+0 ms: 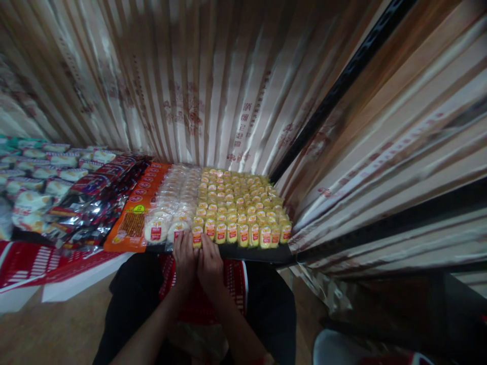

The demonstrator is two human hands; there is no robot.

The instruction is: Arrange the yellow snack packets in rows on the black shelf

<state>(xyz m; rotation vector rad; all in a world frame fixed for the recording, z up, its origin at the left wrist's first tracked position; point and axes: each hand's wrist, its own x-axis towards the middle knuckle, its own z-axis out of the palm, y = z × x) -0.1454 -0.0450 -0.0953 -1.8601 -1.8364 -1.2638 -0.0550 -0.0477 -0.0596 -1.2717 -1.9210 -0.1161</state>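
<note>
At the front edge of the dark shelf, my left hand (184, 257) and my right hand (209, 259) are side by side. Their fingers close in on the two sides of a small yellow wrapped cake (197, 236) with a red and white label. My left fingertips also overlap a round white wrapped cake (178, 227). Packed rows of the same yellow cakes (243, 203) extend back and to the right. Left of my hands stand white round cakes (158, 228) in clear wrap. The undersides of my fingers are hidden.
Orange snack bags (131, 223), dark shiny packets (99, 192) and white packets (32, 203) fill the shelf leftward. A pleated printed curtain (213, 101) hangs behind. A black post (335, 96) slants up at the right. Below my hands is a red basket (234, 284) between my legs.
</note>
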